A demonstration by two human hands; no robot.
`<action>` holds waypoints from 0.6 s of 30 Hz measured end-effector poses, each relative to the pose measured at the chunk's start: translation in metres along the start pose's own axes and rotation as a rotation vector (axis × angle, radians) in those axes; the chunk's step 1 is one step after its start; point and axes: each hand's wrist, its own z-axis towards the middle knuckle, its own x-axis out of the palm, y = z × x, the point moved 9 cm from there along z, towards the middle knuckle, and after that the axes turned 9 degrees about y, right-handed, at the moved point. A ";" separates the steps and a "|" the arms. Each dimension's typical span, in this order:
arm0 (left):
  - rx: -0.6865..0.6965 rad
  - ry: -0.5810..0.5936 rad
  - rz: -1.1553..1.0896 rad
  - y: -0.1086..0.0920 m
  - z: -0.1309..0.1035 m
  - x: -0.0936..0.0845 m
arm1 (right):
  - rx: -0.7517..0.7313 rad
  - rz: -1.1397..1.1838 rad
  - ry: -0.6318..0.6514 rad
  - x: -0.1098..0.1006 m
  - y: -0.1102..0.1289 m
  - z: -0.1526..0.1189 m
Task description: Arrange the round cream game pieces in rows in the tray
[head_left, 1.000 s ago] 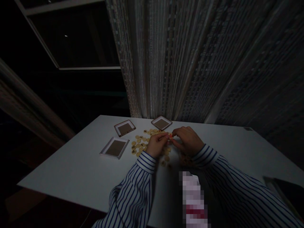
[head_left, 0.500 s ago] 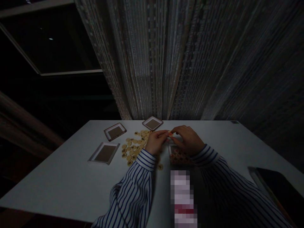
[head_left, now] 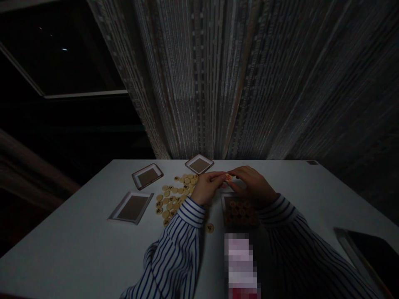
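Head view: the piece is raised above the table, between left hand and right hand.
Red mark: turned up toward the wearer, a tilt that probably lets it be read.
Left grip: thumb and fingers pinch the piece's near-left edge, seemingly to steady it.
Right grip: forefinger and thumb close about the other edge, perhaps so it can be turned or passed across.
Box: below the right hand, within easy reach; it holds reds, in rows as far as the shade shows, likely to keep them together.
Pile: loose, left of the left hand and partly behind it, spread so that many faces probably show.
Stray: apart from the pile, between left sleeve and box.
Trays: three, beyond and left of the pile, seemingly set aside for working room.
Dark object: right edge, well apart; too dim to name.
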 end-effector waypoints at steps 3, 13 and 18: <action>-0.002 0.018 0.016 -0.001 0.003 -0.001 | 0.008 -0.003 -0.012 -0.003 -0.003 0.003; -0.032 -0.005 -0.025 0.003 0.001 -0.017 | 0.055 0.011 -0.088 0.007 -0.007 0.007; -0.065 0.024 0.004 0.008 0.001 -0.014 | 0.057 0.012 0.050 0.016 -0.014 0.004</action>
